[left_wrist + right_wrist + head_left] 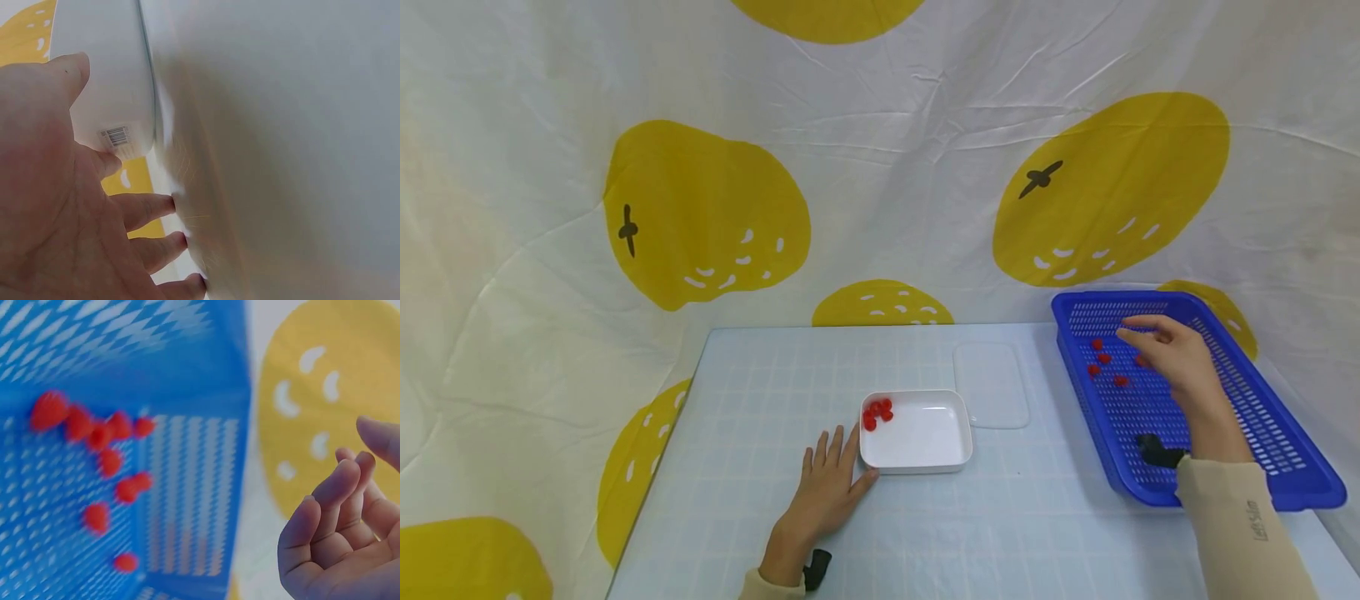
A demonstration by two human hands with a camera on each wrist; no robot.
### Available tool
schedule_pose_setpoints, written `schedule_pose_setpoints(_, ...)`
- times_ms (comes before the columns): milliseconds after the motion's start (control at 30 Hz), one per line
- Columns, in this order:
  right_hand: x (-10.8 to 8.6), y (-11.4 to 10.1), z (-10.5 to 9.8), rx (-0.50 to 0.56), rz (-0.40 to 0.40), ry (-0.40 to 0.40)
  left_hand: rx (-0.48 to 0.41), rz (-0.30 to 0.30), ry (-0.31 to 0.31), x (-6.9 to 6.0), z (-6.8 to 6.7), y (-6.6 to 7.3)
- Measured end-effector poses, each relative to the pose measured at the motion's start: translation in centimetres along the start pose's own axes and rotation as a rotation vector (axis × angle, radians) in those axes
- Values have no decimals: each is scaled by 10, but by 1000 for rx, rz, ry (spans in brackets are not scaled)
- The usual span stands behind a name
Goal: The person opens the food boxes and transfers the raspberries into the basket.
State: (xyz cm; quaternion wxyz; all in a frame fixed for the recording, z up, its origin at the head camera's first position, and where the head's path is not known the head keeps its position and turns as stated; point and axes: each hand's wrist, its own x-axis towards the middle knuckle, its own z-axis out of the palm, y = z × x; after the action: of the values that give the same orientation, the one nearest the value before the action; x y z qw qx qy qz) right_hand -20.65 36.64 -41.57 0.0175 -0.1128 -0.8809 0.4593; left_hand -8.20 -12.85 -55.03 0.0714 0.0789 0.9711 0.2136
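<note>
"Any writing?"
"A barcode label point(116, 136) on the white tray point(925, 442); the sleeve point(1228, 508) lettering is too small to read"
"And the pose?"
"Left hand point(826, 492) spread beside the white tray, right hand point(1183, 358) loosely curled, unladen, above the blue basket point(1086, 408); red pieces point(870, 423) lie in both containers"

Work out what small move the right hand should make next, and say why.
Probably lower the right hand and pinch one small red berry-like piece from the blue perforated plastic basket: the hand is above the basket and appears to hold nothing, several pieces lie there, and the white rectangular tray has similar pieces at one corner with bare space beside them.
</note>
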Motion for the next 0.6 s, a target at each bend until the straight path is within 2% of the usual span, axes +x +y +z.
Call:
schedule_pose_setpoints(300,-27,-43,23,84,-151,-43,-1,-3,0,0,0,0)
schedule_pose_setpoints(600,-40,-62,67,168,-308,-133,3,3,5,0,1,0)
